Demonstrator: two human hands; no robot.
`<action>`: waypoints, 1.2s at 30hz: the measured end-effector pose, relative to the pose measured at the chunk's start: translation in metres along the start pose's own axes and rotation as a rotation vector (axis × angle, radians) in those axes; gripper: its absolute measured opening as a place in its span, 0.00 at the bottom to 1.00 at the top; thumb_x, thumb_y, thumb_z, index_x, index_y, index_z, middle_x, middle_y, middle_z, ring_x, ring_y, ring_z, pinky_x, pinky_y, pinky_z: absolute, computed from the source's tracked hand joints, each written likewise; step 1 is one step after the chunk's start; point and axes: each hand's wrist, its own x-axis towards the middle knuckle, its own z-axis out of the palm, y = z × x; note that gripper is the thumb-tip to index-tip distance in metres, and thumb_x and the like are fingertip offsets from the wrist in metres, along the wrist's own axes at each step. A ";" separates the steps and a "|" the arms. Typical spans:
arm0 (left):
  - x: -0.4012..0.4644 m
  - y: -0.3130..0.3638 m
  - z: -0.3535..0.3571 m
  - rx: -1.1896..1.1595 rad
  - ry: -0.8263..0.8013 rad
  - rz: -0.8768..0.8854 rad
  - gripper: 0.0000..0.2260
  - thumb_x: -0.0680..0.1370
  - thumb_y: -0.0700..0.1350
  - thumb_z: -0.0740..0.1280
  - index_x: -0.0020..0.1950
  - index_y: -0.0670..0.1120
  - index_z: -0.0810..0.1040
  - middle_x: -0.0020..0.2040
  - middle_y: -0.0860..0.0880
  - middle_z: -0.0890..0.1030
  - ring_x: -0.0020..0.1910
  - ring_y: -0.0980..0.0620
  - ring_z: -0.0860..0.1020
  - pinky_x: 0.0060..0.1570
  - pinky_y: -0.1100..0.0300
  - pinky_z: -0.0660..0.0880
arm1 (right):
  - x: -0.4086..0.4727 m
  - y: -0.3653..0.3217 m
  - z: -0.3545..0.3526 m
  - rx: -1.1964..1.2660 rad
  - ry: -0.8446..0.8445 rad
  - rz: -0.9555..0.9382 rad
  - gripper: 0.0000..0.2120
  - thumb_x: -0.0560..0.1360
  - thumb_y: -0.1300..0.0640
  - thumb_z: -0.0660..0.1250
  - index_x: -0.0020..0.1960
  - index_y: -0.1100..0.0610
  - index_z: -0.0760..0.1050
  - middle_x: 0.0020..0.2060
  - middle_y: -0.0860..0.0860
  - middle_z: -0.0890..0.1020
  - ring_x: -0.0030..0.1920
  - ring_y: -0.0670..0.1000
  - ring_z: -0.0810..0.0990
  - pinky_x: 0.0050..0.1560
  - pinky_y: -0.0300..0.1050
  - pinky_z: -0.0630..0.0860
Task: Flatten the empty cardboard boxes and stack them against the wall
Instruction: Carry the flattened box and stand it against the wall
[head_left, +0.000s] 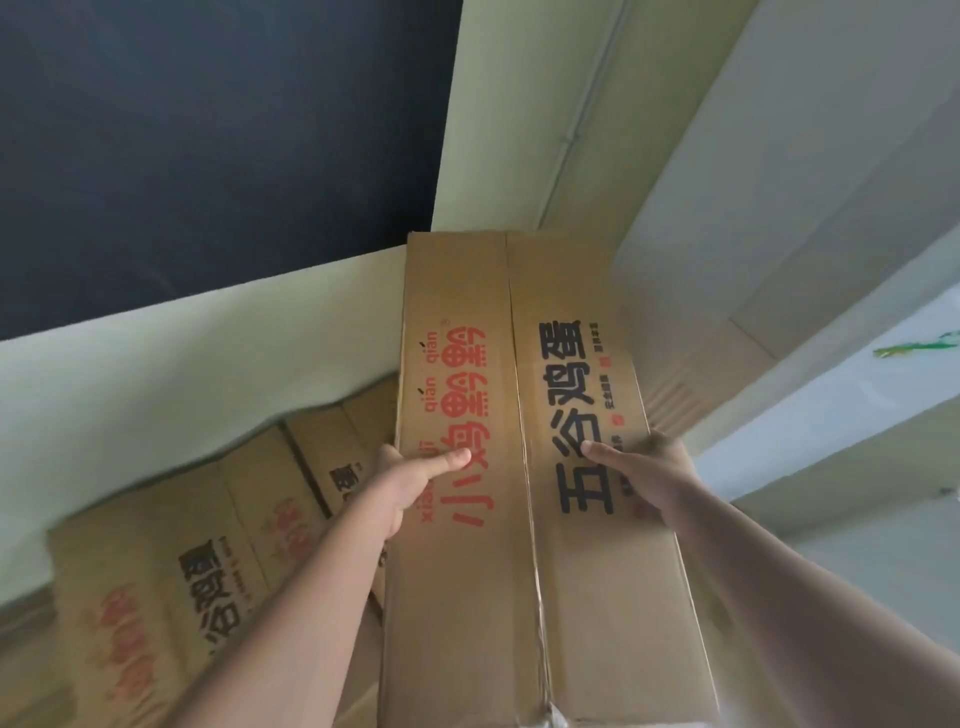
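Observation:
A long brown cardboard box (524, 364) with red and black printed characters and a taped centre seam fills the middle of the view, held up in front of me. My left hand (410, 480) grips its left edge with the thumb pressed on the top face. My right hand (644, 478) grips the right edge, thumb on top too. Behind and to the left, other cardboard boxes (208, 545) with the same print lean against the pale wall (156, 364). Whether the held box is flattened I cannot tell.
A large dark panel (208, 145) covers the upper wall at left. A wall corner (498, 104) rises behind the box. A white door or cabinet (779, 182) stands at right, with a pale surface (857, 467) beyond my right arm.

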 end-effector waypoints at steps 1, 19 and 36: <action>0.012 -0.002 0.009 -0.003 0.028 -0.021 0.40 0.62 0.57 0.85 0.66 0.43 0.73 0.66 0.44 0.79 0.70 0.40 0.75 0.71 0.38 0.71 | 0.023 -0.001 0.001 -0.016 -0.028 0.007 0.28 0.62 0.40 0.85 0.56 0.49 0.80 0.46 0.52 0.88 0.45 0.54 0.88 0.40 0.54 0.87; 0.181 -0.019 0.072 -0.268 0.373 -0.197 0.22 0.68 0.49 0.84 0.56 0.53 0.78 0.54 0.51 0.82 0.60 0.47 0.75 0.68 0.44 0.69 | 0.313 -0.039 0.085 -0.255 -0.512 -0.082 0.31 0.69 0.45 0.83 0.67 0.51 0.77 0.56 0.51 0.87 0.57 0.58 0.85 0.63 0.65 0.79; 0.272 -0.076 0.085 -0.245 0.512 -0.226 0.30 0.61 0.45 0.87 0.59 0.54 0.79 0.51 0.55 0.87 0.48 0.62 0.81 0.44 0.66 0.73 | 0.398 0.001 0.138 -0.295 -0.528 -0.060 0.37 0.67 0.54 0.84 0.72 0.52 0.73 0.61 0.51 0.84 0.63 0.57 0.82 0.64 0.62 0.79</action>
